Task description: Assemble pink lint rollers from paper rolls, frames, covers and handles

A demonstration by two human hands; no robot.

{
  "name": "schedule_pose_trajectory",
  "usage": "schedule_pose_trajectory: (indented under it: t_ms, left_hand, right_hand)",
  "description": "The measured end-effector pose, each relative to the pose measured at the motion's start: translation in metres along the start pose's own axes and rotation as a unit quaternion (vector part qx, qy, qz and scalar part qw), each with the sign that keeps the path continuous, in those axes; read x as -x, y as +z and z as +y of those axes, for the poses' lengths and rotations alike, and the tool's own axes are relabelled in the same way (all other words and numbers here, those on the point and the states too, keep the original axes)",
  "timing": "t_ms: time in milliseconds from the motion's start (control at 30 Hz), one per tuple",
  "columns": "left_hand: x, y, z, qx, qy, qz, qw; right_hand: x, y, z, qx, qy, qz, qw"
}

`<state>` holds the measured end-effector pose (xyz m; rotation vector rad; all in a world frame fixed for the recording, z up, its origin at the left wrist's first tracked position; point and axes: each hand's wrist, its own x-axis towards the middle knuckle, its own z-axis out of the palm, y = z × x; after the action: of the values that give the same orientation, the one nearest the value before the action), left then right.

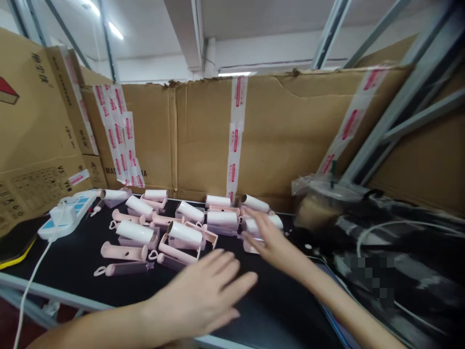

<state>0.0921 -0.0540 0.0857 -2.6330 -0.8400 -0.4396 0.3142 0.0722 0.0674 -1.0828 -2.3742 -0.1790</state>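
White sticky-paper rolls (pixel 186 234) lie among pink lint roller parts on the black table (pixel 78 254), several of them resting on clear pinkish covers (pixel 123 266). Some pink pieces, such as a roller frame (pixel 124 251), lie loose, and small heart-shaped loops show on others. My left hand (pixel 207 291) hovers in front of the group, slightly blurred, its fingers stretched out and holding nothing. At the right end, my right hand (pixel 267 240) reaches over a white roll (pixel 274 222), fingers apart; whether they touch it I cannot tell.
Cardboard walls (pixel 203 140) with printed tape enclose the table's back and left. A power strip (pixel 69 215) with a white cable sits at left. On the right stand a plastic cup (pixel 317 208) with a green straw, dark bags (pixel 410 252) and a metal post (pixel 385 111).
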Motion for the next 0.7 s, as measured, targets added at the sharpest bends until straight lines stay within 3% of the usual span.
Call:
schedule_pose_trajectory:
  t_ms: [100, 167, 200, 333, 500, 700]
  left_hand:
    - [0.071, -0.009, -0.025, -0.065, -0.149, 0.011, 0.987]
    - [0.114, 0.004, -0.046, -0.136, -0.282, 0.064, 0.947]
    - [0.133, 0.015, -0.057, -0.158, -0.325, 0.076, 0.929]
    - [0.185, 0.063, -0.095, -0.149, -0.417, 0.024, 0.896]
    - [0.208, 0.094, -0.134, -0.086, -0.386, 0.040, 0.918]
    - [0.195, 0.089, -0.159, -0.046, -0.351, 0.035, 0.935]
  right_hand:
    - [0.007, 0.031, -0.064, -0.079, -0.005, -0.099, 0.992]
    - [0.006, 0.052, -0.095, -0.102, 0.009, -0.147, 0.984]
    - [0.003, 0.062, -0.106, -0.104, 0.006, -0.156, 0.982]
    - [-0.010, 0.093, -0.121, -0.042, -0.004, -0.110, 0.993]
    - [-0.026, 0.112, -0.115, 0.008, -0.044, -0.058, 0.997]
    - [-0.049, 0.126, -0.101, 0.033, -0.037, -0.044, 0.998]
